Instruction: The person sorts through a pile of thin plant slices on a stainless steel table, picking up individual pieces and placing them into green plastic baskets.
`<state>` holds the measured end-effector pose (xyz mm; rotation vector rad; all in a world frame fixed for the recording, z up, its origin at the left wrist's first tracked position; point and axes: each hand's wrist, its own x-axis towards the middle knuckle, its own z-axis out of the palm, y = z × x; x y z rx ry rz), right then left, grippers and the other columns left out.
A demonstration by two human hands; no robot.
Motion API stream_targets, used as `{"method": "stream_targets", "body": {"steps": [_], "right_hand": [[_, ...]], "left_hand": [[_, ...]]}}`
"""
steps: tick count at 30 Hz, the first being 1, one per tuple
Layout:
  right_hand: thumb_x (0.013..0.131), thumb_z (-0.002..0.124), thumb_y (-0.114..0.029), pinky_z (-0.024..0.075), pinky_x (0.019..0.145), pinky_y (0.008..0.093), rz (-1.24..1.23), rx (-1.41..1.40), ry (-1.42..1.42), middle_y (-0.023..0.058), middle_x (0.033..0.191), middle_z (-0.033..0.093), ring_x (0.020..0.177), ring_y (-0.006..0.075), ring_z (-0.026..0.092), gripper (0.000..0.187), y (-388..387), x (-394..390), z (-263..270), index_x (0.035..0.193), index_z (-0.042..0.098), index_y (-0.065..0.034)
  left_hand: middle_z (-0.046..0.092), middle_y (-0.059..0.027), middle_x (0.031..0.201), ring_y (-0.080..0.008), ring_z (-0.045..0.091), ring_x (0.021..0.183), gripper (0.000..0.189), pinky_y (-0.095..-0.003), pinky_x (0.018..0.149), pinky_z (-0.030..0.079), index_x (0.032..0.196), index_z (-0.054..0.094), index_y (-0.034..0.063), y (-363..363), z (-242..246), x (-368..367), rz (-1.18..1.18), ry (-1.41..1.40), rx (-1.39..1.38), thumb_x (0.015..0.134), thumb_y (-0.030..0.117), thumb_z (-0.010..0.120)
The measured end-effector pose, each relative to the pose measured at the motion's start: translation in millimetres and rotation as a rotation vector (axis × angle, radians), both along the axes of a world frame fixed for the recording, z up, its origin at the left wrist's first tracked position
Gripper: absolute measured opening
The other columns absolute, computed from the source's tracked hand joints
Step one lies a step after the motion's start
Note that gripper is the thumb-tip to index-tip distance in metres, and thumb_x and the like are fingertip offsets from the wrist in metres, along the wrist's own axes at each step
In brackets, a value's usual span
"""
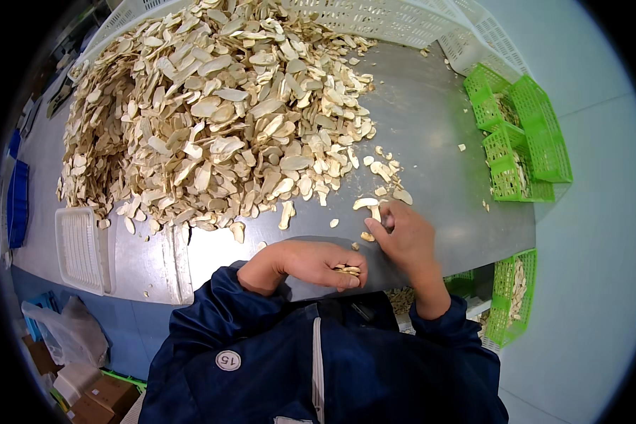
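Observation:
A large heap of pale dried slices [217, 116], which look like mushroom, covers much of the steel table [434, 106]. My left hand [318, 265], near the table's front edge, is curled around a small stack of slices [348, 270]. To its right, my right hand [405, 233] has thumb and fingertips at the stem of a mushroom-shaped slice [370, 205]. A small yellowish piece [367, 237] lies just below that slice, and more loose pieces [384, 170] lie above the right hand, beside the heap.
Green plastic baskets [540, 127] holding slices stand along the right edge, with another green basket [509, 302] lower down. White perforated crates [381, 21] line the back. A shallow white tray [79, 249] lies at the left, near a blue bin [17, 204]. Cardboard boxes [108, 397] sit below at the lower left.

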<state>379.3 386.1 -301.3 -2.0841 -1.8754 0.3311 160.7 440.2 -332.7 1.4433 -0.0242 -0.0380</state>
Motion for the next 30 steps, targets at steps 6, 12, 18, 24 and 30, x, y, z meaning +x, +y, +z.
{"method": "stream_targets", "body": {"steps": [6,12,18,24,30], "right_hand": [[0.090,0.071,-0.026,0.0514,0.065,0.0273,-0.135,-0.099,0.492,0.0043,0.080,0.071,0.069,0.0134,0.067,0.023,-9,12,-5,0.100,0.068,-0.0063],[0.091,0.070,-0.018,0.0531,0.070,0.0261,-0.147,-0.096,0.799,0.0066,0.089,0.074,0.075,0.0123,0.069,0.019,-11,7,3,0.102,0.069,-0.0025],[0.084,0.073,-0.003,0.0581,0.070,0.0311,0.305,0.497,0.301,0.0104,0.095,0.075,0.080,0.0247,0.073,0.017,-4,0,1,0.101,0.071,-0.0060],[0.080,0.074,0.003,0.0591,0.067,0.0319,0.445,0.662,0.275,0.0094,0.098,0.075,0.083,0.0252,0.074,0.024,2,-4,-5,0.101,0.072,-0.0085],[0.085,0.069,-0.003,0.0571,0.075,0.0368,0.446,0.515,0.169,0.0087,0.101,0.073,0.090,0.0280,0.071,0.021,6,2,10,0.105,0.072,-0.0098]], "left_hand": [[0.059,-0.0013,0.088,-0.0122,0.055,0.080,0.025,-0.0291,0.073,0.045,0.116,0.059,0.0061,-3,5,0,0.025,0.048,-0.009,0.106,0.029,0.054],[0.058,-0.0019,0.084,-0.0047,0.044,0.057,0.032,-0.0199,0.049,0.033,0.116,0.060,0.0053,-3,17,-2,0.245,0.158,-0.360,0.107,0.034,0.050],[0.062,-0.0041,0.083,-0.0045,0.043,0.049,0.034,-0.0175,0.037,0.025,0.113,0.060,0.0056,3,4,1,0.648,0.074,-0.729,0.106,0.038,0.052],[0.062,-0.0047,0.083,-0.0051,0.044,0.050,0.025,-0.0165,0.037,0.026,0.112,0.059,0.0070,2,1,1,0.711,0.061,-0.696,0.104,0.030,0.059],[0.065,-0.0049,0.085,-0.0061,0.053,0.055,0.022,-0.0170,0.037,0.025,0.111,0.059,0.0088,-7,14,-4,0.608,0.064,-0.761,0.099,0.025,0.067]]}}
